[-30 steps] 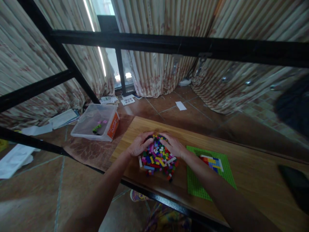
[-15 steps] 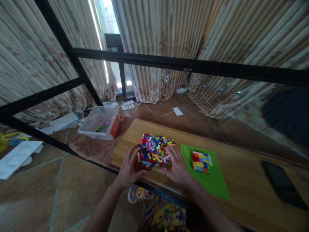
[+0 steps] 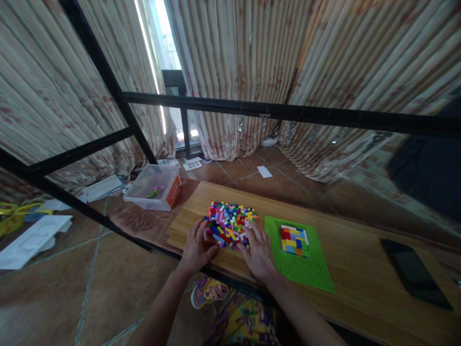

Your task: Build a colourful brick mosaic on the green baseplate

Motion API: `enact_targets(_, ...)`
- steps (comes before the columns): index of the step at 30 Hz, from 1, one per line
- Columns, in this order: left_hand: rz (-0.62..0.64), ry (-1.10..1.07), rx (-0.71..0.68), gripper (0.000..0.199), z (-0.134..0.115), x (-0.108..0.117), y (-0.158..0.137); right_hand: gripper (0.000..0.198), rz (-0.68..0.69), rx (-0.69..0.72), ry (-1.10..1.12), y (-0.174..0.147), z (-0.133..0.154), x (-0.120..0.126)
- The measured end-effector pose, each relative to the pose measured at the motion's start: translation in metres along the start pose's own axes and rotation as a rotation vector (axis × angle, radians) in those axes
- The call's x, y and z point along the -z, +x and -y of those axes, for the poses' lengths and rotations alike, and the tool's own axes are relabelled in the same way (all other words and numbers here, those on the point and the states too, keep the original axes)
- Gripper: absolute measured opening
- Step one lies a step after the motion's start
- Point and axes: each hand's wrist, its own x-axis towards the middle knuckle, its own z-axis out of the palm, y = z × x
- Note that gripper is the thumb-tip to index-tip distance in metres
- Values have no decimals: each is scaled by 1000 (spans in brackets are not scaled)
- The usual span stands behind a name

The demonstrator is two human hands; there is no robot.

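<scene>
A pile of small multicoloured toy bricks (image 3: 228,222) lies spread on the wooden board (image 3: 345,240). My left hand (image 3: 196,247) rests at the pile's left edge, its thumb and fingers apart around the near-left bricks. On the opposite side, my right hand (image 3: 258,247) touches the near-right bricks with its fingers spread. Neither hand visibly holds a brick. Right of the pile is a green studded baseplate (image 3: 306,274), bearing a block of joined bricks (image 3: 293,240) in red, yellow, blue, orange and white.
A dark phone (image 3: 414,271) lies on the board's right part. On the floor at left stands a clear plastic box (image 3: 149,190) with a few bricks inside. Black metal bars (image 3: 216,103) cross in front of the curtains (image 3: 230,57). White card (image 3: 264,171) lies on the floor.
The view has shifted slightly. My right hand has drawn a little left and inward against the bricks, and the pile looks slightly narrower. My left hand stays at its edge.
</scene>
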Motion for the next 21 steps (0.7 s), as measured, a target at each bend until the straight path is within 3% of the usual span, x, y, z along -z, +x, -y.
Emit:
enact_targets(7,61,-62,-4,89,2,4,-3,27,96,101,47,42,52,-18)
enact_targets(15,81,-73,-5,96,-1,3,-4,21,150,-72,-29,62,72,-40)
enact_targets(21,66,-5,-14,86,5,-1,-2,18,190,-199,-58,75,81,-41)
